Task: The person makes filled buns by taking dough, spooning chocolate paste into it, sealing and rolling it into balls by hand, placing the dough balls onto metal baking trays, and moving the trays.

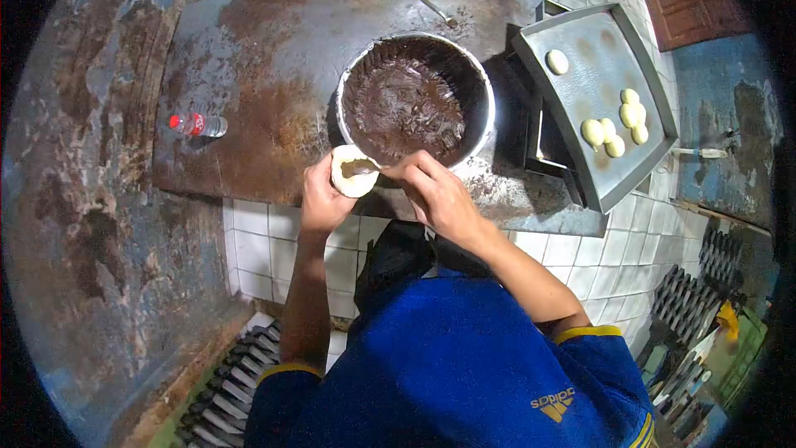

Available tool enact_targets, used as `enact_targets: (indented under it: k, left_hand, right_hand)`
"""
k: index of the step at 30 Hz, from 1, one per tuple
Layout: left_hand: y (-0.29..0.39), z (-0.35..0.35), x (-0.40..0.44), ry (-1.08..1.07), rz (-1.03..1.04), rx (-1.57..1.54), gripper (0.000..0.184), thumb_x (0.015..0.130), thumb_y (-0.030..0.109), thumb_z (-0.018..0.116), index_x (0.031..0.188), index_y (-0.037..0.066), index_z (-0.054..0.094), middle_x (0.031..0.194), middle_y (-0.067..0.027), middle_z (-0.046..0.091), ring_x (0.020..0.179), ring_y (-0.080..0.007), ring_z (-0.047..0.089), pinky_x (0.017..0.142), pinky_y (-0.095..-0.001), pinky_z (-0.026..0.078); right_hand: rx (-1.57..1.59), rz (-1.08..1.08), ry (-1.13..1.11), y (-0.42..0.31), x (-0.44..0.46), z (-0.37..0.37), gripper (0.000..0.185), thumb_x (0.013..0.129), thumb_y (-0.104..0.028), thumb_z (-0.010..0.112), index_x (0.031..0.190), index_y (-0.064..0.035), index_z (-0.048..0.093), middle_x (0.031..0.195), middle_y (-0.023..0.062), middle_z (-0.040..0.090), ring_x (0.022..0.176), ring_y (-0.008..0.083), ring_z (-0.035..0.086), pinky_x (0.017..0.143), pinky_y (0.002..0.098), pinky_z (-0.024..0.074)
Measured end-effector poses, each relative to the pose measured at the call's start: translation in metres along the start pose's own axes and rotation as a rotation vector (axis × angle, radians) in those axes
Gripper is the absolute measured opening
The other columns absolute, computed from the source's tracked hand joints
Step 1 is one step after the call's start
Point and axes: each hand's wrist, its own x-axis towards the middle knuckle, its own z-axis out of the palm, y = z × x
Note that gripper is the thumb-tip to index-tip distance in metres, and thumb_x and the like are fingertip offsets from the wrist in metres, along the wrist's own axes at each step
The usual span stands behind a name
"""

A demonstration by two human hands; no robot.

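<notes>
My left hand (325,195) holds a flattened round of pale dough (351,186) at the near edge of a large metal pot. My right hand (438,198) is closed on a spoon (361,167) whose bowl rests against the middle of the dough. Its handle is mostly hidden by my fingers. Inside the pot (489,108) lies a thick, dark brown, chocolate-like filling (402,108), with some smeared up the walls.
To the right, a metal tray (572,104) bears several pale dough balls (630,114). A red-capped bottle (199,125) lies on the stained metal table (265,75) at the left. Beyond the pot rests another utensil (434,9). White tiles (253,237) show below the table.
</notes>
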Motion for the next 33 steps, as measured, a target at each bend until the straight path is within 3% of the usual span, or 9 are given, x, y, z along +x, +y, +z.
enact_targets:
  k: [8,12,13,17,21,24,27,30,33]
  left_hand:
    - [-0.034,0.025,-0.004,0.029,-0.025,-0.126,0.026,0.093,0.006,0.071,0.118,-0.001,0.070,0.108,-0.0074,0.076,0.094,-0.0132,0.068,0.083,-0.0294,0.054]
    - [-0.048,0.028,0.000,0.051,-0.098,-0.085,0.028,0.094,0.006,0.073,0.121,0.001,0.069,0.106,-0.0041,0.075,0.086,-0.0092,0.065,0.078,-0.0265,0.051]
    - [-0.047,0.029,0.001,0.007,-0.143,-0.077,0.031,0.093,0.006,0.074,0.123,0.001,0.068,0.105,-0.0033,0.075,0.086,-0.0089,0.065,0.078,-0.0260,0.051]
    - [-0.017,0.037,0.006,-0.183,-0.138,-0.215,0.037,0.091,0.003,0.076,0.127,0.002,0.065,0.115,-0.0037,0.073,0.106,-0.0128,0.068,0.095,-0.0287,0.053]
    - [-0.004,0.048,0.014,-0.347,-0.088,-0.225,0.041,0.091,0.002,0.077,0.130,0.001,0.063,0.121,-0.0037,0.070,0.112,-0.0130,0.066,0.100,-0.0301,0.053]
    - [0.020,0.056,0.019,-0.518,-0.139,-0.211,0.052,0.090,0.003,0.078,0.138,0.001,0.057,0.125,-0.0032,0.068,0.116,-0.0117,0.064,0.102,-0.0306,0.052]
    - [0.034,0.053,0.022,-0.626,-0.118,-0.219,0.063,0.088,0.000,0.078,0.144,0.003,0.050,0.135,-0.0043,0.061,0.122,-0.0128,0.060,0.104,-0.0321,0.052]
    - [0.054,0.035,0.024,-0.698,-0.179,-0.243,0.069,0.088,-0.002,0.077,0.148,0.004,0.045,0.140,-0.0052,0.057,0.125,-0.0126,0.058,0.104,-0.0322,0.051]
    - [0.078,0.027,0.014,-0.663,-0.209,-0.442,0.057,0.089,0.004,0.078,0.141,0.007,0.054,0.127,-0.0040,0.061,0.117,-0.0101,0.060,0.098,-0.0301,0.051]
  right_hand:
    - [0.033,0.080,0.273,0.030,-0.065,0.014,0.030,0.093,0.004,0.062,0.122,-0.0009,0.063,0.113,0.0207,0.064,0.102,0.0400,0.066,0.092,0.0428,0.0550]
    - [0.178,0.671,0.612,0.127,-0.171,0.047,0.019,0.100,-0.005,0.058,0.117,-0.0002,0.064,0.104,0.0171,0.068,0.098,0.0266,0.068,0.091,0.0403,0.0537]
    - [0.066,0.780,0.628,0.158,-0.195,0.051,0.018,0.101,-0.008,0.059,0.115,0.0008,0.065,0.103,0.0197,0.068,0.097,0.0334,0.069,0.092,0.0429,0.0541]
    - [-0.367,0.710,0.178,0.189,-0.197,0.022,0.030,0.095,-0.016,0.071,0.118,0.0027,0.065,0.118,0.0247,0.065,0.109,0.0441,0.066,0.096,0.0483,0.0532]
    - [0.128,0.335,0.171,0.051,-0.064,-0.052,0.073,0.083,-0.035,0.089,0.142,-0.0028,0.060,0.137,0.0173,0.063,0.131,0.0337,0.061,0.110,0.0423,0.0483]
    - [0.109,0.061,0.012,-0.011,-0.019,-0.072,0.100,0.075,-0.039,0.095,0.156,-0.0056,0.046,0.148,0.0197,0.052,0.138,0.0371,0.053,0.114,0.0450,0.0461]
    - [0.091,0.058,-0.034,-0.019,-0.003,-0.081,0.084,0.073,-0.035,0.096,0.144,-0.0066,0.061,0.129,0.0138,0.060,0.121,0.0311,0.063,0.102,0.0423,0.0524]
    - [0.283,0.137,0.021,-0.023,-0.002,-0.087,0.044,0.082,-0.022,0.091,0.121,-0.0082,0.077,0.110,0.0058,0.066,0.104,0.0182,0.067,0.088,0.0339,0.0555]
    - [0.462,0.308,-0.019,-0.023,-0.004,-0.091,0.035,0.089,-0.018,0.086,0.120,-0.0072,0.077,0.108,0.0045,0.066,0.102,0.0133,0.065,0.085,0.0323,0.0554]
